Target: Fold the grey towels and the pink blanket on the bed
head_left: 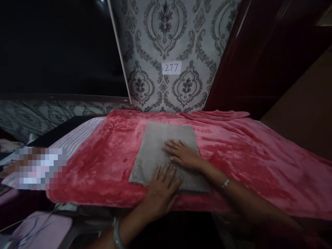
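Observation:
A grey rectangle of soft-looking cloth (153, 148), apparently folded, lies flat on a red plush blanket (103, 162). My left hand (163, 192) rests on its near edge, fingers spread and pointing away from me. Higher up and to the right, my right hand (183, 154) lies flat across the cloth with its fingers stretched to the left. Neither hand grips anything. A pale bangle is on the left wrist, and a metal band circles the right one.
Beyond the blanket stands a patterned wall with a paper marked 277 (171, 67). A large dark screen (59, 48) is at the left, a dark red glossy panel (249, 52) at the right. Striped fabric (80, 135) lies left of the blanket. A pinkish seat (41, 230) with cables sits lower left.

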A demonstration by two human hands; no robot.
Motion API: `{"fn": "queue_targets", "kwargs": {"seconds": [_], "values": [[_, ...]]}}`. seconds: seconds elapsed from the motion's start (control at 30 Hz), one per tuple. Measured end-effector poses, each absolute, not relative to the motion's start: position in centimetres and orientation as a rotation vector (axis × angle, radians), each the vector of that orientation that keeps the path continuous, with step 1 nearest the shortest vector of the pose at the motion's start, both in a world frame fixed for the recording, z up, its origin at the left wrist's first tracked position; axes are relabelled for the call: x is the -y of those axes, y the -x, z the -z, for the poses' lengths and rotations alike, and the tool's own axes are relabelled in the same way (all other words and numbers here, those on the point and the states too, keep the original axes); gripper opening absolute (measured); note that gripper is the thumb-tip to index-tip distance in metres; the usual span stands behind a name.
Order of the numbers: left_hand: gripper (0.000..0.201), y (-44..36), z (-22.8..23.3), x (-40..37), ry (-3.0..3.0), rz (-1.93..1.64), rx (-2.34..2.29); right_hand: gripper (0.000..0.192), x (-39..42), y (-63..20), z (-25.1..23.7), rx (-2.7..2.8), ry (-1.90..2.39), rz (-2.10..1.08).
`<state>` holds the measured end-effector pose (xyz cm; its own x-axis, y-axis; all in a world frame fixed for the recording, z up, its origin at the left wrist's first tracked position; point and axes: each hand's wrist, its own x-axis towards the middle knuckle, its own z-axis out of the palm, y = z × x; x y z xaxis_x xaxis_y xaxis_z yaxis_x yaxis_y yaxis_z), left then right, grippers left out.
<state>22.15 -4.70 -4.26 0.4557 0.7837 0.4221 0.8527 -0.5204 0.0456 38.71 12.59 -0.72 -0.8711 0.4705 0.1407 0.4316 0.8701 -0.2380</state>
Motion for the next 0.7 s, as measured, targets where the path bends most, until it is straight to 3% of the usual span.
{"fn": "queue_targets", "kwargs": {"seconds": [0.37, 0.57, 0.7], "values": [[0.045, -22.3, 5.4, 4.4, 2.441, 0.711, 1.355, 0.055, -13.0, -38.1, 2.4, 2.893, 0.652, -0.238], [0.043, -22.2, 5.2, 4.3, 2.499, 0.725, 1.372, 0.051, -11.3, -38.6, 1.7, 2.882, 0.61, -0.564], [0.039, -21.9, 5.2, 5.0, 2.548, 0.949, 1.339, 0.048, -9.7, -40.0, 1.5, 2.786, 0.488, -0.859]]}}
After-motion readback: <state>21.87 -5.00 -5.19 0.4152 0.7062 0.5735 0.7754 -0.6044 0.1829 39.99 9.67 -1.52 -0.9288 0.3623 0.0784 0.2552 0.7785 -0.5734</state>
